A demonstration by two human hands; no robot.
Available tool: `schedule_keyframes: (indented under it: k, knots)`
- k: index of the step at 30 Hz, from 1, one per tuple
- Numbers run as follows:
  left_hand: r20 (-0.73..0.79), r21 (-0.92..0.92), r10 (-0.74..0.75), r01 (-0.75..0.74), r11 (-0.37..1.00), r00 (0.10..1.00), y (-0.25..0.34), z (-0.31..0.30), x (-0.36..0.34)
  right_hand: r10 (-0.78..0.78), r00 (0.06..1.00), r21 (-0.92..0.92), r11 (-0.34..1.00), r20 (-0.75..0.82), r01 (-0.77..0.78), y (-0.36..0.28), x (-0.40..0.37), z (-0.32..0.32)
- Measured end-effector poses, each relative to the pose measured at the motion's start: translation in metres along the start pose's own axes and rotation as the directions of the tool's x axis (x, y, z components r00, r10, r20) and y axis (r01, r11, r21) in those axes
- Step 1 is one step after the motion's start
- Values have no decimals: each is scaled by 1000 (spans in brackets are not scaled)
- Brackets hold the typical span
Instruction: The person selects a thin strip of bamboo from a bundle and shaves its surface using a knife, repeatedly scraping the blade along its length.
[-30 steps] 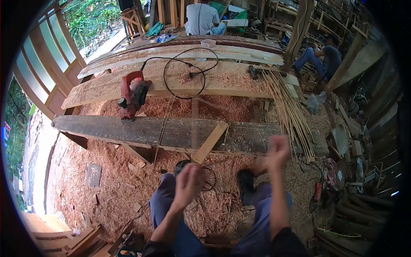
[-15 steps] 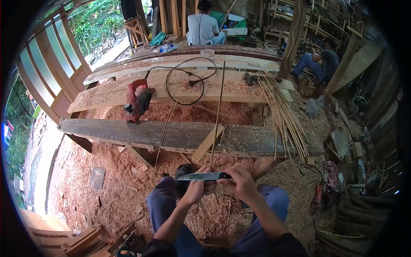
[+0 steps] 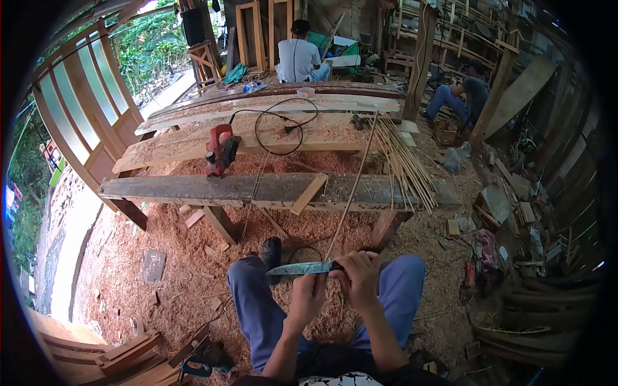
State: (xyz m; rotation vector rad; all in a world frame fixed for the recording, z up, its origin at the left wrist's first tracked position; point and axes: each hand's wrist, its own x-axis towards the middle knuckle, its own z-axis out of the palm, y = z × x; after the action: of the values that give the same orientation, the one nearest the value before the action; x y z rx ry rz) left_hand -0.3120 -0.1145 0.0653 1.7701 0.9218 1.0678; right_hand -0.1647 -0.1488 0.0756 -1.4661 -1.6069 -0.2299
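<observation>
While the handle of a knife (image 3: pixel 299 268) is gripped by the closed right hand (image 3: pixel 360 276), with its blade pointed left above the left hand (image 3: pixel 304 299), a thin stick (image 3: pixel 351 196) is pinched in the left fingers, its lower end hidden. From near upright, the stick has just been tipped rightward, so its near part is now crossed by the knife close to the handle. Beyond the grip, wood shavings (image 3: pixel 199 257) are strewn over the ground. Farther ahead, a short board (image 3: pixel 309 193) is laid across a dark beam (image 3: pixel 167 186), over which the stick is slanted; a red planer (image 3: pixel 221 151) is set ahead-left, and a bundle of sticks (image 3: pixel 405 164) ahead-right. Past the planer, a cord (image 3: pixel 281 154) is looped, and farthest off, two people (image 3: pixel 294 61) (image 3: pixel 475 93) are seen seated.
</observation>
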Motion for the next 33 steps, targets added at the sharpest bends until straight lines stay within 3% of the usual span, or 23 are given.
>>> schedule_keyframes:
  k: [6, 8, 9, 10, 11, 12, 13, 15, 19, 21, 23, 25, 28, 30, 33]
  knots:
    - [65, 40, 15, -17, 999, 998, 11, -14, -14, -8, 1000, -139, 990, -12, 6, 4, -14, -22]
    - [-31, -17, 30, -31, 999, 999, 11, -20, -15, 40, 998, -194, 980, -43, -47, 14, -20, -22]
    - [-117, -75, 30, -39, 996, 993, 10, -25, -18, 281, 943, -140, 941, -175, -307, 33, -26, -30]
    - [-160, -199, -117, 84, 976, 980, 27, -47, -24, 497, 816, -52, 844, -294, -533, 59, -27, -46]
    - [-85, -470, -292, 220, 855, 952, 33, -68, -31, 542, 773, -36, 811, -330, -584, 77, -35, -68]
    - [-27, -428, -277, 240, 871, 960, 25, -79, -32, 577, 733, -16, 782, -360, -623, 87, -37, -82]
    - [24, -391, -273, 260, 883, 962, 19, -82, -31, 562, 748, -15, 796, -354, -605, 82, -27, -79]
    - [82, -499, -327, 323, 804, 941, 25, -66, -23, 245, 957, -195, 942, -153, -273, 47, -33, -62]
    - [268, -682, -286, 391, 618, 920, 10, -32, -8, 188, 978, -21, 981, -87, -191, 11, -28, -26]
    - [276, -652, -311, 415, 635, 910, 19, -25, -5, 200, 980, 73, 977, 16, -201, -4, -23, -23]
    - [249, -665, -242, 347, 661, 938, 15, -20, -2, 167, 986, 67, 984, 7, -167, -5, -23, -17]
    - [270, -653, -262, 376, 658, 927, 16, -19, -4, 106, 994, 13, 994, 27, -107, -10, -20, -19]
    - [277, -591, -251, 371, 716, 927, 10, -9, -16, 96, 995, 20, 995, 32, -97, -11, -21, -23]
    - [232, -272, -193, 254, 928, 953, 6, -5, -26, 86, 996, 12, 996, -19, -86, -10, -20, -25]
    - [146, -168, -162, 186, 968, 976, 27, -3, -46, 73, 996, -19, 997, -60, -74, -9, -20, -35]
